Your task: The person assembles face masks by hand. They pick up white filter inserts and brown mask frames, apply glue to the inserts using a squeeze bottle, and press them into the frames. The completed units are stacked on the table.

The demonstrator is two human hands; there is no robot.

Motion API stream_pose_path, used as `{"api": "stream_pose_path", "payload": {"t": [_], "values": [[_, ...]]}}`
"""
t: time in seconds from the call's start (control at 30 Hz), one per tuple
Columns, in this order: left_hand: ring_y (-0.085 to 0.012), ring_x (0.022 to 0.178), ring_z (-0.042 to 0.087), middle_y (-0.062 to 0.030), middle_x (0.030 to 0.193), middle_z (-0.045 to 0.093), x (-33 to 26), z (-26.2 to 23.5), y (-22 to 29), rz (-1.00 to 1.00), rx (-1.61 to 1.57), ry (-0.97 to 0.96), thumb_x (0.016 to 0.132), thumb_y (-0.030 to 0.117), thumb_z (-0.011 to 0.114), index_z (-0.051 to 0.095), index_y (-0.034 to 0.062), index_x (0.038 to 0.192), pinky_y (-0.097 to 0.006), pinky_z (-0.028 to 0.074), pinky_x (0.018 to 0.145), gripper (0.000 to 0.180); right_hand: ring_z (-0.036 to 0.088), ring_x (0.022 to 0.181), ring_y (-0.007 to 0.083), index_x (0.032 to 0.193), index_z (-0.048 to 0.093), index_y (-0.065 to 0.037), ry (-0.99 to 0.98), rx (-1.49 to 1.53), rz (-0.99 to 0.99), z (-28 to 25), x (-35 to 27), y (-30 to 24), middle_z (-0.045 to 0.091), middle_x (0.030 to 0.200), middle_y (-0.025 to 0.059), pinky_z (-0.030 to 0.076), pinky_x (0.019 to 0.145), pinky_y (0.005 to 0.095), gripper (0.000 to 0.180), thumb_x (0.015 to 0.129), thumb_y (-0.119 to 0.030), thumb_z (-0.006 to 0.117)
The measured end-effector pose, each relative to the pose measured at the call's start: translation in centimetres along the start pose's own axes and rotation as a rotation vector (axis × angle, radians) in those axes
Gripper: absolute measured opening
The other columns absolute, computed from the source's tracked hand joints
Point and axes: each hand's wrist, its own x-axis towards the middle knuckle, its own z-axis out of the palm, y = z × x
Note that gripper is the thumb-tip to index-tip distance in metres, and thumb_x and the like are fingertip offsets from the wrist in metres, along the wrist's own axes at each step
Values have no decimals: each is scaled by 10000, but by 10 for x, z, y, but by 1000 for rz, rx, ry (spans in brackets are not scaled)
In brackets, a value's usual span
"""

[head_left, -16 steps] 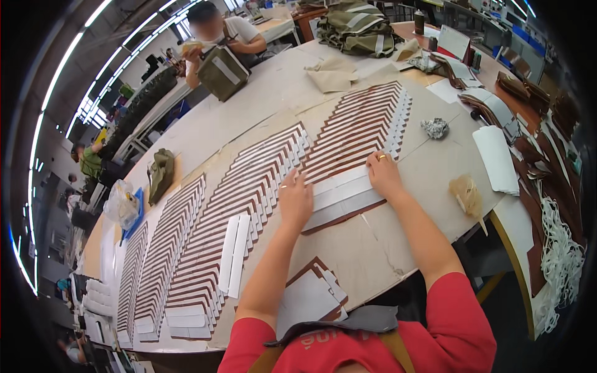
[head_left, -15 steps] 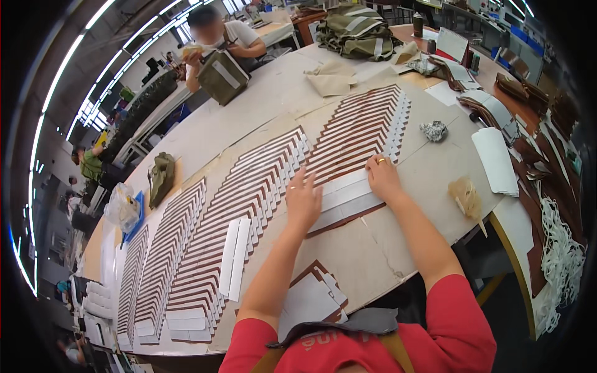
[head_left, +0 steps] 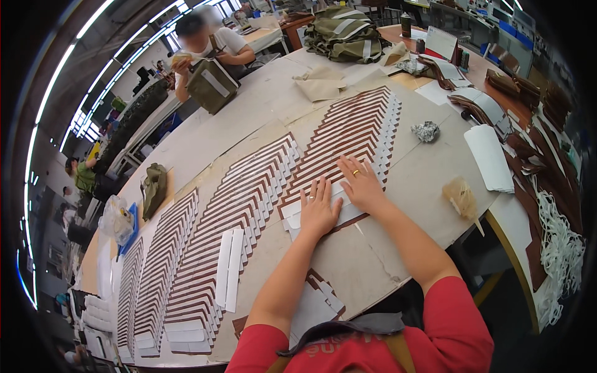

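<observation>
My left hand (head_left: 320,208) lies flat, fingers spread, on the nearest piece of a row of overlapping brown pieces with white strips (head_left: 341,133). Beside it my right hand (head_left: 364,186) is also flat and spread, its fingertips reaching over the brown and white edges of that row. Neither hand grips anything, and both partly hide the front white piece (head_left: 292,216). Left of my left forearm rests a pair of white strips (head_left: 229,267). Close to my body, brown-edged white panels (head_left: 314,309) are partly covered by my arm and clothing.
More overlapping rows (head_left: 239,193) run across the table's left side. Crumpled foil (head_left: 425,131), a white roll (head_left: 489,158) and a tan crumpled bag (head_left: 461,199) lie to the right. White cord (head_left: 559,255) hangs at the right edge. Across the table, a person holds a green bag (head_left: 213,86).
My right hand has moved left from the front piece's right end, closer to my left hand. Both palms now lie flatter on the row. The view has shifted slightly.
</observation>
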Motion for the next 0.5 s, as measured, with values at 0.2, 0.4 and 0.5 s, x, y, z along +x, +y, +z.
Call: {"api": "stream_pose_path", "payload": {"t": [0.2, 0.4, 0.5], "values": [[-261, 1374, 170, -97, 1482, 213, 1, 0, 2, 2, -14, 14, 925, 460, 321, 263, 69, 1407, -478, 77, 1104, 624, 266, 1338, 236, 1345, 382, -56, -263, 11, 48, 16, -8, 6, 335, 1428, 85, 185, 1087, 455, 512, 932, -357, 366], [-299, 1379, 134, -104, 1483, 210, 1, 3, 2, -24, 24, 35, 920, 472, 314, 285, 122, 1409, -530, 26, 1092, 602, 231, 1354, 234, 1369, 341, -54, -288, -112, 286, 3, -6, 26, 275, 1460, 78, 158, 1092, 481, 535, 940, -373, 327], [-309, 1380, 121, -103, 1490, 184, 2, 0, 6, -41, 27, -19, 918, 487, 304, 269, 155, 1418, -568, 29, 1076, 601, 227, 1355, 234, 1371, 337, -54, -260, -144, 342, 4, -8, 34, 269, 1463, 76, 152, 1092, 488, 536, 940, -373, 319]]}}
